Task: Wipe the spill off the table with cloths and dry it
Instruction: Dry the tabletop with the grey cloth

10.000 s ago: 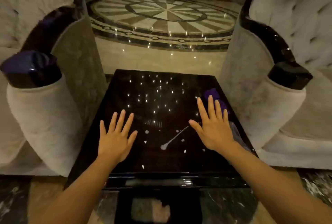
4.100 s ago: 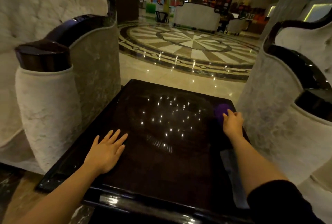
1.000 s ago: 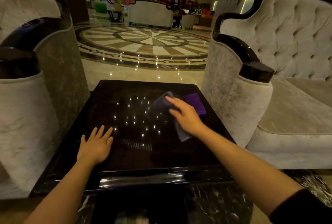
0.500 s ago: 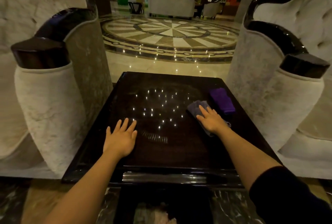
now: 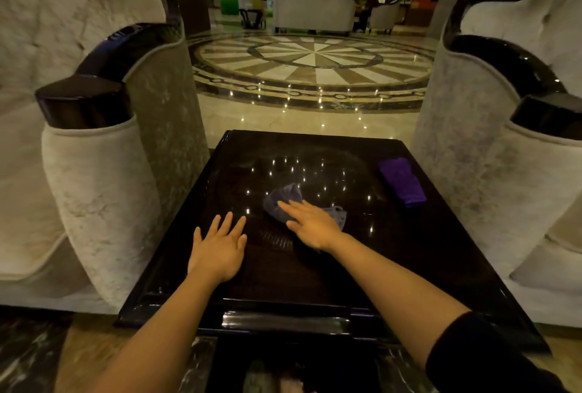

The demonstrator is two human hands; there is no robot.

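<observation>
A glossy black square table (image 5: 393,270) stands in front of me. My right hand (image 5: 310,224) lies flat, fingers spread, pressing a crumpled grey-lilac cloth (image 5: 282,200) against the middle of the tabletop. My left hand (image 5: 219,249) rests flat and empty on the table's near left part, fingers apart. A folded purple cloth (image 5: 401,181) lies alone near the far right edge. No white spill marks show on the dark surface; only points of reflected light.
Two pale upholstered armchairs flank the table closely: the left armchair (image 5: 94,172) and the right armchair (image 5: 504,172), each with dark glossy arm caps. Polished marble floor (image 5: 315,68) stretches beyond the far edge.
My right hand has slid the grey cloth leftward from the right-centre to the table's middle. The left hand stays flat. The spill seen ten seconds ago is gone.
</observation>
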